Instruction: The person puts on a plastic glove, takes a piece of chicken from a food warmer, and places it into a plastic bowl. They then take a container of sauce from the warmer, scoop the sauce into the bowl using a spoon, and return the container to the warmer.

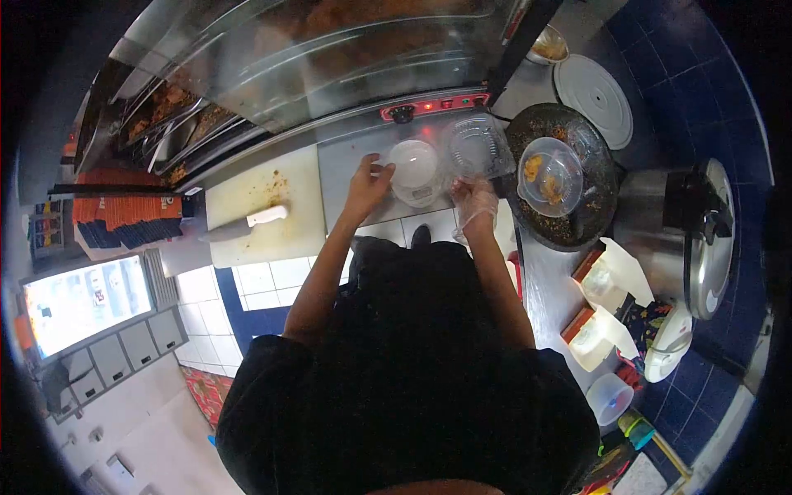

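Note:
A white bowl (413, 162) sits on a small white kitchen scale (418, 195) at the counter's front edge, below the display case. My left hand (369, 188) is bare and comes in from the left, its fingertips right at the bowl's rim with thumb and forefinger apart. On the other side, my right hand (476, 205) wears a clear plastic glove. Its fingers are closed on the near edge of a clear plastic container (477, 148), which is tilted beside the bowl.
A knife (247, 224) lies on a cutting board (309, 198) at left. To the right stand a dark pan (602, 210) with a clear bowl (565, 157) of food in it, a large pot (652, 223) and opened boxes (606, 276). A heated display case (330, 58) spans the back.

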A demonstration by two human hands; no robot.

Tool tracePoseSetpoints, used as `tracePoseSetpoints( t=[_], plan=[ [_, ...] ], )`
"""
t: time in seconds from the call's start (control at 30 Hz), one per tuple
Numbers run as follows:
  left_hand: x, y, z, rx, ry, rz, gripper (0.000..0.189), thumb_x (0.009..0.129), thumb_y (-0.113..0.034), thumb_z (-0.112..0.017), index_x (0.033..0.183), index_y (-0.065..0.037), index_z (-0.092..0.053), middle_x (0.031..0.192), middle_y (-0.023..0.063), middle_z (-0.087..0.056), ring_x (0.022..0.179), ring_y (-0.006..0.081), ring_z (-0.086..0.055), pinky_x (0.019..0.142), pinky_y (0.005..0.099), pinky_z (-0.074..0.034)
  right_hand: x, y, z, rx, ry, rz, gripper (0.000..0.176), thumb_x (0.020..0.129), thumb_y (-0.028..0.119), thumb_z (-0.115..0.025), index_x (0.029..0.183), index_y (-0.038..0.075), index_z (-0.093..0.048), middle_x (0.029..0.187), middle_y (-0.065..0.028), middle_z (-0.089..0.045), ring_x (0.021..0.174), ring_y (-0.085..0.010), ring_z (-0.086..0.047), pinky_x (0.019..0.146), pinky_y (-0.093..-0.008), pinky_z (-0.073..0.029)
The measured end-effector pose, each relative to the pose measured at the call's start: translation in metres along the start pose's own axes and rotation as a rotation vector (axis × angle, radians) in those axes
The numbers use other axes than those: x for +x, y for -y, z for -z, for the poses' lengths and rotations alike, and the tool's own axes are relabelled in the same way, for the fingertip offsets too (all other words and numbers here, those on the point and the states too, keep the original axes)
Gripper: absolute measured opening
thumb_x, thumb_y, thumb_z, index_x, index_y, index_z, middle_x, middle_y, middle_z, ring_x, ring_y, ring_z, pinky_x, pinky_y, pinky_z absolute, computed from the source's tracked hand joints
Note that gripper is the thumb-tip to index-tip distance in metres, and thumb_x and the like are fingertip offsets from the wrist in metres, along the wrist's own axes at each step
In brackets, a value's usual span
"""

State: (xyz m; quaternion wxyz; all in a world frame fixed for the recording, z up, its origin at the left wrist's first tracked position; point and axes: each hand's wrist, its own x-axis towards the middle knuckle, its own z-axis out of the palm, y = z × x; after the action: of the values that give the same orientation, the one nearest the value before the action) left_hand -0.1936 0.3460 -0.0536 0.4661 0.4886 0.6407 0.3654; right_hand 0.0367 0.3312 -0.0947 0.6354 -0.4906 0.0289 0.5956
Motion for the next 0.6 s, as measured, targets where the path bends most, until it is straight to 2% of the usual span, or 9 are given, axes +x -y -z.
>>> tracePoseSetpoints(
  t=[0.1, 0.2, 0.3, 0.4, 0.5, 0.6],
  plan=[
    [0.009, -0.001, -0.006, 0.090, -0.046, -0.107, 0.036, 0.089, -0.022, -0.066, 0.115, 0.001, -0.057, 0.087, 0.0169, -0.067, 0.067, 0.0235, -0.071, 0.059, 0.0338, -0.054, -0.013, 0.008, 0.004, -0.251, 0.131, 0.057, 0.032, 0.091, 0.024, -0.060, 0.113, 0.002, -0.054, 0.085, -0.0152, -0.065, 0.069, -0.0228, -0.065, 0.062, -0.0363, -0.057],
    [0.013, -0.005, -0.006, 0.127, -0.094, -0.113, 0.029, 0.089, -0.018, -0.065, 0.110, 0.001, -0.059, 0.082, 0.0145, -0.067, 0.059, 0.0219, -0.070, 0.056, 0.0344, -0.054, -0.015, -0.001, 0.010, -0.406, 0.090, 0.157, 0.034, 0.091, 0.026, -0.062, 0.116, 0.003, -0.056, 0.084, -0.0148, -0.066, 0.076, -0.0249, -0.066, 0.069, -0.0382, -0.056],
    [0.015, -0.009, -0.003, 0.021, -0.060, -0.033, 0.024, 0.091, -0.015, -0.061, 0.108, 0.002, -0.060, 0.084, 0.0124, -0.067, 0.061, 0.0204, -0.070, 0.050, 0.0296, -0.053, 0.002, -0.022, 0.018, -1.178, 0.180, 0.625, 0.029, 0.089, 0.023, -0.060, 0.112, 0.004, -0.061, 0.084, -0.0161, -0.066, 0.081, -0.0295, -0.066, 0.074, -0.0407, -0.053],
    [0.018, -0.015, 0.001, 0.018, -0.029, -0.023, 0.024, 0.090, -0.014, -0.062, 0.108, 0.003, -0.060, 0.085, 0.0127, -0.067, 0.061, 0.0189, -0.070, 0.050, 0.0297, -0.053, 0.005, -0.022, 0.007, -1.350, 0.345, 0.851, 0.022, 0.086, 0.017, -0.059, 0.104, 0.005, -0.065, 0.087, -0.0178, -0.066, 0.082, -0.0344, -0.065, 0.076, -0.0422, -0.051],
    [0.029, -0.008, 0.003, 0.101, -0.030, -0.096, 0.025, 0.090, -0.014, -0.063, 0.109, 0.003, -0.061, 0.085, 0.0122, -0.067, 0.061, 0.0184, -0.069, 0.050, 0.0298, -0.052, 0.005, -0.025, -0.003, -1.430, 0.369, 0.758, 0.017, 0.082, 0.013, -0.060, 0.097, 0.006, -0.067, 0.086, -0.0173, -0.066, 0.081, -0.0360, -0.064, 0.076, -0.0420, -0.051],
    [0.037, -0.005, 0.008, 0.131, -0.005, -0.114, 0.028, 0.090, -0.014, -0.064, 0.112, 0.003, -0.061, 0.086, 0.0122, -0.068, 0.061, 0.0180, -0.069, 0.049, 0.0292, -0.052, 0.008, -0.031, -0.002, -1.308, 0.445, 0.754, 0.017, 0.082, 0.013, -0.060, 0.097, 0.007, -0.066, 0.087, -0.0163, -0.067, 0.083, -0.0344, -0.065, 0.076, -0.0414, -0.052]
  ],
)
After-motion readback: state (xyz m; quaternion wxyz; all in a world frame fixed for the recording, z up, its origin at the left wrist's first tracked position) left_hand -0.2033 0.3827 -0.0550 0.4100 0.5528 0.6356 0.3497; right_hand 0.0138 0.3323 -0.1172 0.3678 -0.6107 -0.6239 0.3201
